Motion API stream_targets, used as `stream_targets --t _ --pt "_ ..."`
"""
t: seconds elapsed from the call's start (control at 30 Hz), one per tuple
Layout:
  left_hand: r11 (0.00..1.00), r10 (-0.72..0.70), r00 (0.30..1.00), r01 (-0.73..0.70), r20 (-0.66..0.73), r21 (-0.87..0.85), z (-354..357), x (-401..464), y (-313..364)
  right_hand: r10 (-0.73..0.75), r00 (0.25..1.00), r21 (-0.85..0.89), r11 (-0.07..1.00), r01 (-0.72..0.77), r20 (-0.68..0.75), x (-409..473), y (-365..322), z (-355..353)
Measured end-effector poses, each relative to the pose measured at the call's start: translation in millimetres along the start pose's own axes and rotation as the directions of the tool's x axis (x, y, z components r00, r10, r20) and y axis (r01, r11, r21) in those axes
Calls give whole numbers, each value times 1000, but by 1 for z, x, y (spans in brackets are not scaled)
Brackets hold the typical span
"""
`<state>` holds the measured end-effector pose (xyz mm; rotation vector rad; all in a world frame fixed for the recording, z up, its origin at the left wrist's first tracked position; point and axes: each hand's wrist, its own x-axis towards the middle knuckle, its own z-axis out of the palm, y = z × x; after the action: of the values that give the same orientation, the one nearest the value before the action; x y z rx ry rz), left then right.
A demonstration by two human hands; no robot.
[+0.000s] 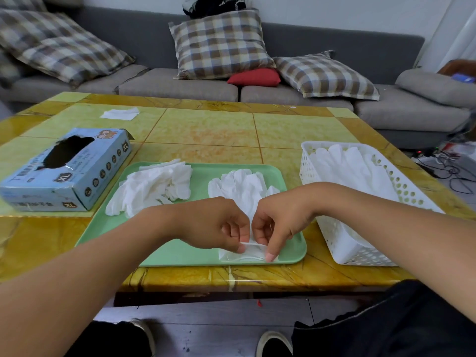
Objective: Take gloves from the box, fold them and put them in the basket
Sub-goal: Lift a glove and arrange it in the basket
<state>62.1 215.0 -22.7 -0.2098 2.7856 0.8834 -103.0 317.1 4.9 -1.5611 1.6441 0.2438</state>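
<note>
A white glove (242, 188) lies flat on the green tray (185, 251), fingers pointing away from me. My left hand (219, 222) and my right hand (278, 220) meet over its cuff end at the tray's near edge, each pinching the cuff. A loose heap of white gloves (152, 188) lies on the tray's left half. The blue glove box (67, 171) lies on the table to the left, its oval opening dark. The white perforated basket (342, 238) stands to the right and holds several white gloves (353, 166).
The yellow tiled table (206, 130) carries a white tissue (119, 113) at the far left. Behind it stands a grey sofa (180, 83) with checked cushions. Cables lie on the floor at the right. My knees and shoes show below the table edge.
</note>
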Motion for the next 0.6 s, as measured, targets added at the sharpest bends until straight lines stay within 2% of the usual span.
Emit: stream_targets --t 0.17,0.33,0.6 --pt "997 -31 998 27 58 79 0 -3 1 19 999 -52 998 -22 -50 6 -5 8" --pt "994 -62 995 55 73 92 -1 -4 4 46 998 18 999 -45 -35 6 -4 7" --pt "993 -71 996 65 57 98 4 -6 3 -15 992 -249 968 -17 -126 17 -12 20"
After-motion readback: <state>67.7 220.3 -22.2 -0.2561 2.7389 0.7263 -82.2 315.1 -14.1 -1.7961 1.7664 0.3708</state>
